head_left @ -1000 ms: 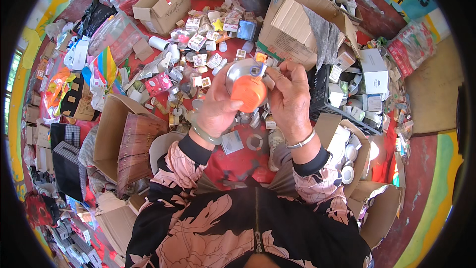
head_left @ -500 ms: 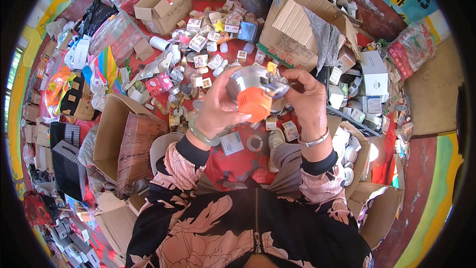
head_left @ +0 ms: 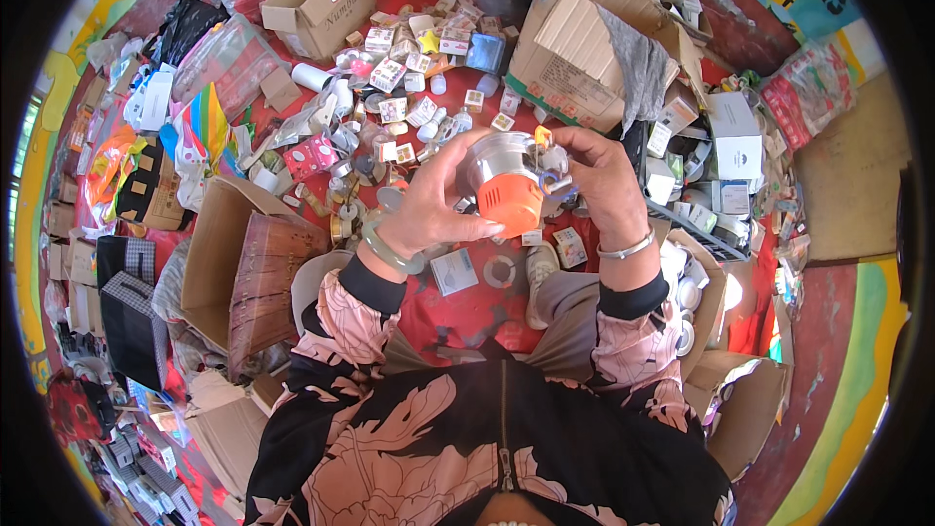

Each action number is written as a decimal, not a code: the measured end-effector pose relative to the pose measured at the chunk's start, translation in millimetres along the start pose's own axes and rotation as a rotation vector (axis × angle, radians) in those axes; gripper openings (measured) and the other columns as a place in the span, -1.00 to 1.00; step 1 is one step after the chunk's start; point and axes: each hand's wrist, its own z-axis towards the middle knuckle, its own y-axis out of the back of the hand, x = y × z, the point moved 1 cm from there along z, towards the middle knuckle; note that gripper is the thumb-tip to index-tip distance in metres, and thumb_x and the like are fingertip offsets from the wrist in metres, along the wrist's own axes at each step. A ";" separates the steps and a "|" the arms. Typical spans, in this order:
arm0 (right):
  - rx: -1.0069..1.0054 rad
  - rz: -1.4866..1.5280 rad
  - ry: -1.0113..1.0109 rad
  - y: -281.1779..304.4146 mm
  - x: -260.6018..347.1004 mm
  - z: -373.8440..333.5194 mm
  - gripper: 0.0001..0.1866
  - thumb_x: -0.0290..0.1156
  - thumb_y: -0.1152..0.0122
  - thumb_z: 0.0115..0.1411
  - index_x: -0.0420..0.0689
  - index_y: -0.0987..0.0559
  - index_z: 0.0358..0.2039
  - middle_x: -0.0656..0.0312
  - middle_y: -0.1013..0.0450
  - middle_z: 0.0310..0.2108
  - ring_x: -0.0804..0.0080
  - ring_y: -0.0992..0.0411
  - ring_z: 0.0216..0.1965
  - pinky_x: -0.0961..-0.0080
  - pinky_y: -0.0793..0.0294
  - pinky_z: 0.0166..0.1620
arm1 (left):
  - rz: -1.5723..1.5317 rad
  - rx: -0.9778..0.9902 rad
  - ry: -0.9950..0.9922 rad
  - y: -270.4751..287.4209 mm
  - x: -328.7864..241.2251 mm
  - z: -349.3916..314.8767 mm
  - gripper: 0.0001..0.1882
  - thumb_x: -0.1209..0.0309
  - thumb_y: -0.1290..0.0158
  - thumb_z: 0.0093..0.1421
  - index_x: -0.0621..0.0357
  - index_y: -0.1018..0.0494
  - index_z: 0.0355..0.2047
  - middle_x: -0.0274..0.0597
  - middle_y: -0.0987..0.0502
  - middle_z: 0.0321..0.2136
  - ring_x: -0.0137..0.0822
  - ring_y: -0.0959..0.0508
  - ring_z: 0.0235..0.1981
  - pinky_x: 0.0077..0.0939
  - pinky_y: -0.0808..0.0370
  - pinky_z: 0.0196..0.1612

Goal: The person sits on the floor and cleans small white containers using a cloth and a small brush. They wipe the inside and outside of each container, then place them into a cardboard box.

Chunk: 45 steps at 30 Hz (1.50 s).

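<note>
Over the middle of the pile I hold a round device [head_left: 510, 203] with a silver metal body and an orange vented plastic part. I cannot tell its exact kind. My left hand [head_left: 433, 200], with a pale green bangle at the wrist, is wrapped round its left side, thumb along the orange part. On the device's right, the fingers of my right hand [head_left: 604, 180] are closed by a blue wire [head_left: 557, 181] and a small yellow piece [head_left: 542, 136]. Exactly what those fingertips grip is partly hidden.
Small boxes and loose parts cover the red floor ahead. A cardboard box [head_left: 282, 282] stands at the left, a larger one [head_left: 575, 54] at the far right. A dark crate [head_left: 696, 234] holds white boxes. A flat white box [head_left: 454, 272] lies near my shoe [head_left: 542, 284].
Both hands have shifted slightly right with the device. It has turned a little, so the blue wire shows more clearly beside my right fingers.
</note>
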 end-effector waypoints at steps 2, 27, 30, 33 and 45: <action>0.153 0.054 -0.086 9.5 0.1 1.3 -0.88 -0.60 -0.17 0.05 -0.27 -0.53 -0.34 0.38 -0.43 -0.46 0.70 -0.38 -0.42 0.75 -0.37 -0.38 | 0.016 0.049 0.004 1.7 1.3 -1.4 -0.05 0.39 -0.34 -0.22 0.28 -0.06 0.16 -0.16 -0.30 0.01 -0.33 -0.34 0.05 -0.40 -0.26 0.11; -0.096 -0.404 0.129 -3.2 -26.5 8.7 -0.71 -0.65 -0.03 0.10 -0.23 -0.54 -0.14 0.35 -0.44 -0.42 0.67 -0.32 -0.40 0.69 -0.35 -0.30 | -0.544 -0.362 0.172 11.9 46.9 5.3 -0.74 0.47 0.11 0.27 0.36 -0.37 -0.09 -0.12 -0.50 -0.19 -0.34 -0.52 -0.17 -0.48 -0.47 -0.07; -0.049 -0.526 0.241 0.9 -29.5 9.7 -0.68 -0.62 -0.07 0.08 -0.16 -0.54 -0.12 0.24 -0.41 -0.47 0.59 -0.34 -0.44 0.65 -0.36 -0.32 | -0.482 -0.348 0.218 14.4 46.0 4.5 -0.75 0.48 0.11 0.27 0.36 -0.38 -0.10 -0.16 -0.50 -0.20 -0.37 -0.52 -0.19 -0.52 -0.48 -0.10; 0.006 -0.549 0.280 4.3 -27.9 9.1 -0.66 -0.62 -0.08 0.06 -0.13 -0.54 -0.11 0.22 -0.41 -0.49 0.56 -0.35 -0.46 0.65 -0.35 -0.34 | -0.466 -0.326 0.256 11.3 39.1 4.3 -0.77 0.47 0.11 0.27 0.35 -0.39 -0.12 -0.17 -0.50 -0.21 -0.39 -0.52 -0.21 -0.53 -0.48 -0.12; -0.015 0.212 -0.188 1.2 -19.0 8.0 -0.73 -0.57 -0.14 0.08 -0.36 -0.52 -0.18 0.22 -0.50 -0.44 0.58 -0.44 -0.47 0.66 -0.41 -0.38 | -0.467 -0.278 0.196 7.4 38.6 3.4 -0.76 0.45 0.12 0.27 0.36 -0.39 -0.13 -0.18 -0.51 -0.25 -0.40 -0.53 -0.24 -0.51 -0.47 -0.12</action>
